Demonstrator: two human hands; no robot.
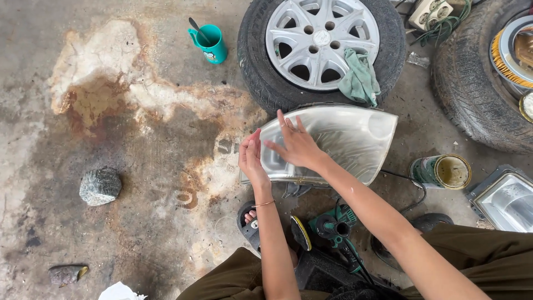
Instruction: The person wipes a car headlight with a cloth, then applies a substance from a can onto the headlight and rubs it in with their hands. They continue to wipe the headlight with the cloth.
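A cloudy car headlight [344, 139] stands on its edge on the concrete floor, leaning against a tyre with a silver hubcap [322, 41]. My left hand [251, 158] grips the headlight's left end. Fingers spread, my right hand [295, 144] lies flat on the lens near that same end. A green power polisher [327, 226] with a round pad lies on the floor between my feet, just below the headlight.
A green rag [360, 78] hangs on the hubcap. A teal mug [210, 43] stands left of the tyre. A tin can [441, 171] and a second headlight [505, 201] sit at right, under another tyre [472, 83]. A stone [100, 186] lies at left.
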